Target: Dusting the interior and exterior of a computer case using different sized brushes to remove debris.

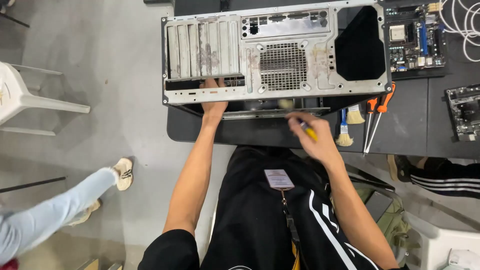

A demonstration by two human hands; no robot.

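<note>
The computer case [277, 55] is being steadied on the dark table [405, 130] by the left hand [214, 97], fingers hooked over its lower edge. A yellow-handled brush [300, 122] is being gripped in the closed right hand [312, 135]. Dust may be driven inward; the case could be tipped. Its grey rear panel is being shown stained and rusty.

A PC repair workshop is indicated. An opened desktop computer case [277, 55], worn and stained at the rear panel, is laid on a dark worktable [405, 125]. Bare motherboards [414, 37] are set out w/ white cables [462, 25], orange-handled screwdrivers [377, 115] and dusting brushes [345, 130]. Concrete floor [100, 75] and plastic chairs [22, 95] are seen; other people's legs nearby.
</note>
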